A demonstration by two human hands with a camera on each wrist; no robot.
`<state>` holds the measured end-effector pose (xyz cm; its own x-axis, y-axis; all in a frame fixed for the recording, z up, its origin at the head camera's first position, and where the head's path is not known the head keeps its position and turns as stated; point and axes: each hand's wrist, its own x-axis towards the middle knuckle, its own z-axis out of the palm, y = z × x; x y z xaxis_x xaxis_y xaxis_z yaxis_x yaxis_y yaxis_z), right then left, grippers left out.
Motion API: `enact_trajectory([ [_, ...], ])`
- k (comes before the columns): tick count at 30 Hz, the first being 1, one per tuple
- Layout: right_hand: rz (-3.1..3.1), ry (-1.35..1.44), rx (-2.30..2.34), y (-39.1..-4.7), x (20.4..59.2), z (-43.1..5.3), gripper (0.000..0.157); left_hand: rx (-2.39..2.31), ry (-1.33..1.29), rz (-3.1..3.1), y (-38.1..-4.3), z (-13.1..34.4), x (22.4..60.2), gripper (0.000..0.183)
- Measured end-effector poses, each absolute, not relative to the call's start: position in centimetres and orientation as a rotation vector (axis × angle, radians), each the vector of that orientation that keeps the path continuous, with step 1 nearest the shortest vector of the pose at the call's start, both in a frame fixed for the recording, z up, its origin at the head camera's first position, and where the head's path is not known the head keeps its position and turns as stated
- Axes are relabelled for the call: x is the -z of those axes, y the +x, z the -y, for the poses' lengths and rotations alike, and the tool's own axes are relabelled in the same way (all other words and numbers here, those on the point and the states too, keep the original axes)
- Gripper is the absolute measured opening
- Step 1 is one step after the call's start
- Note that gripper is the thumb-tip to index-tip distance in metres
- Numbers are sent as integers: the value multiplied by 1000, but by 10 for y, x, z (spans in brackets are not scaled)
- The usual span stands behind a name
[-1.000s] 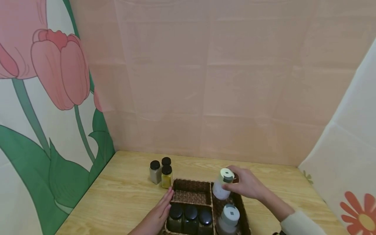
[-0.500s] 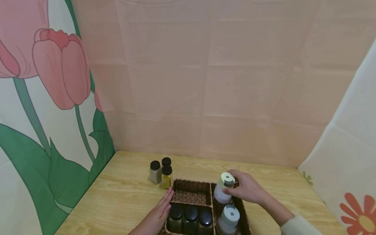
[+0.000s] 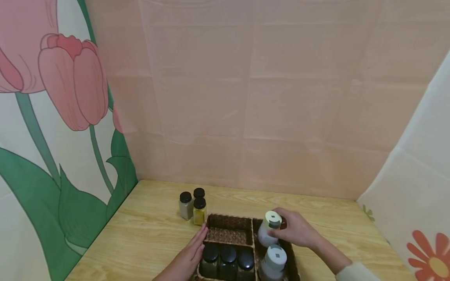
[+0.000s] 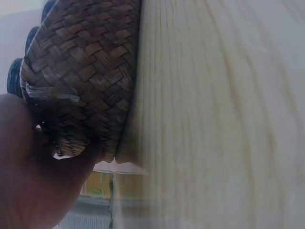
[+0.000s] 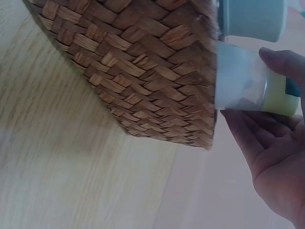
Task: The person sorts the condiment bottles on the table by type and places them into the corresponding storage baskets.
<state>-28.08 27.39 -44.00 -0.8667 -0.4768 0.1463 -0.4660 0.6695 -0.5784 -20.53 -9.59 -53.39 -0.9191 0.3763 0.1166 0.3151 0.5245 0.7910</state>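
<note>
"Right hand has come down slightly over the last second, green-capped bottle along with it, nearer the second bottle now."

"State of the fingers?"

"Right: grasping the green-capped bottle, thumb on one side of its upper part, fingers on the other. Left hand: fingers straight, laid against the outer left wall of the woven basket, gripping nothing. No shift there since the earlier frames."

"Where is the bottle exactly?"

"Far end of the long right compartment, close to upright. Right wrist view: lower part below the rim, base hidden. Cannot tell whether it touches the basket floor. Second bottle, white cap, stands in the same compartment, toward the near end."

"Rest of the basket?"

"Near left compartment: dark-lidded jars, three in a row."

"And outside it?"

"By the far left corner, on the worktop: pale jar, yellow jar, third jar partly hidden behind. Black lids on all three. Pink cloth at the back, tulip print on the left, red flower on white cloth at right."
</note>
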Motion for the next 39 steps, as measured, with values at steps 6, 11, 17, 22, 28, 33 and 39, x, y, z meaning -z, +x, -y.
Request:
enact_trajectory([
  [6, -2840, -790, 972, -280, 446, -276, 38, -1378, 594, -2670, -205, 96, 533, 60],
  [11, -2836, -796, 981, -280, 451, -277, 41, -1380, 590, -2669, -204, 95, 531, 59],
  [17, -2816, -773, 1009, -281, 457, -278, 40, -1376, 604, -2680, -203, 95, 531, 58],
  [22, -2815, -764, 1016, -282, 461, -278, 42, -1371, 606, -2686, -203, 95, 531, 58],
  [28, -2841, -798, 1004, -282, 464, -277, 43, -1374, 578, -2673, -202, 95, 530, 59],
  [33, -2858, -799, 969, -283, 466, -276, 43, -1369, 582, -2679, -203, 95, 530, 59],
  [39, -2889, -764, 901, -282, 465, -274, 45, -1368, 578, -2687, -203, 95, 530, 59],
])
